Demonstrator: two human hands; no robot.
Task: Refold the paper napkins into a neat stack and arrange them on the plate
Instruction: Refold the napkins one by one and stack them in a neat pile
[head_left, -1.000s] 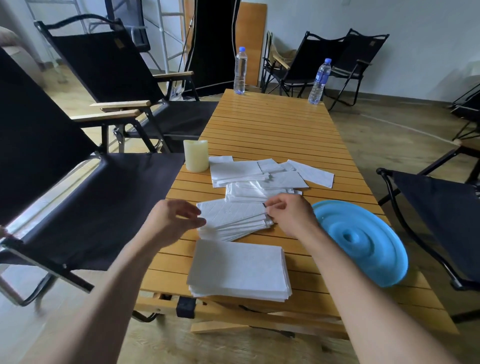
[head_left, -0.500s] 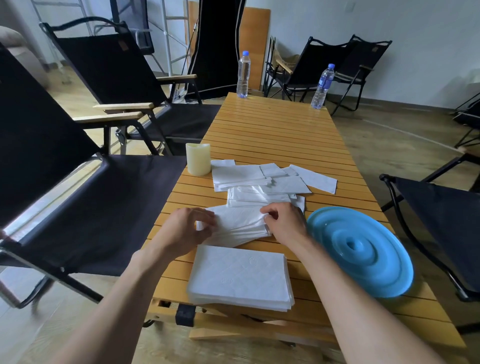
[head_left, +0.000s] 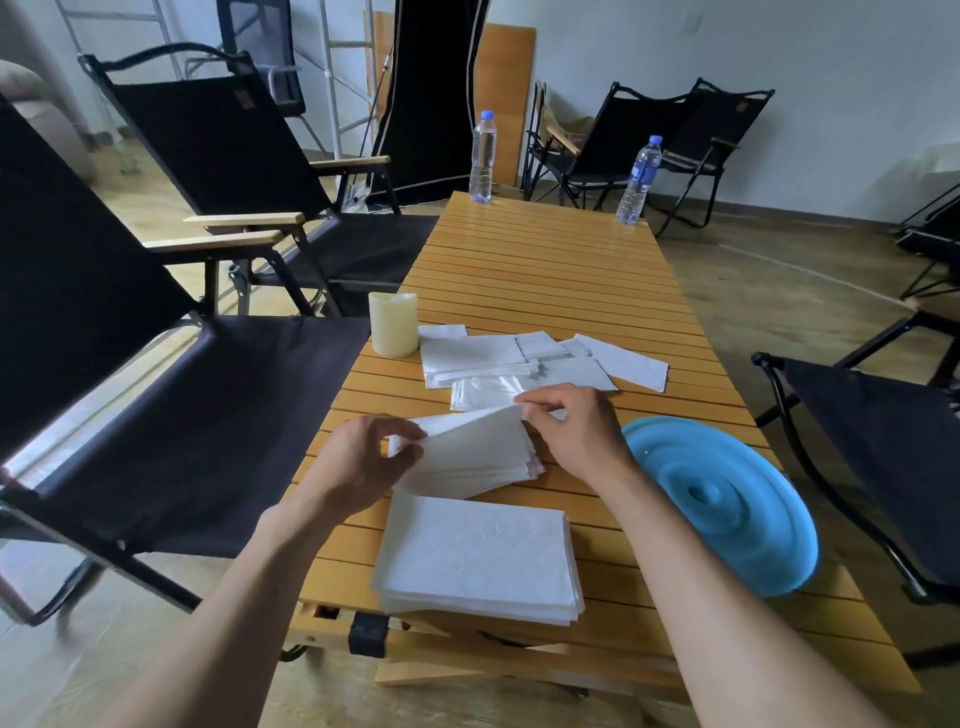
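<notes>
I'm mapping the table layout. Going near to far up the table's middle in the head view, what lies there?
Neat stack of white paper napkins → fanned pile of white napkins → loose scattered white napkins → left clear plastic water bottle with blue cap.

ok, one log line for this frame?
phase: refolding | left hand: pinches napkin | right hand: pinches napkin | plate: no napkins

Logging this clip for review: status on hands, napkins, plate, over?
Left hand and right hand both pinch top napkin, lifted off middle pile. Blue plate bare, no napkins on it. No object between pile and plate.
</notes>
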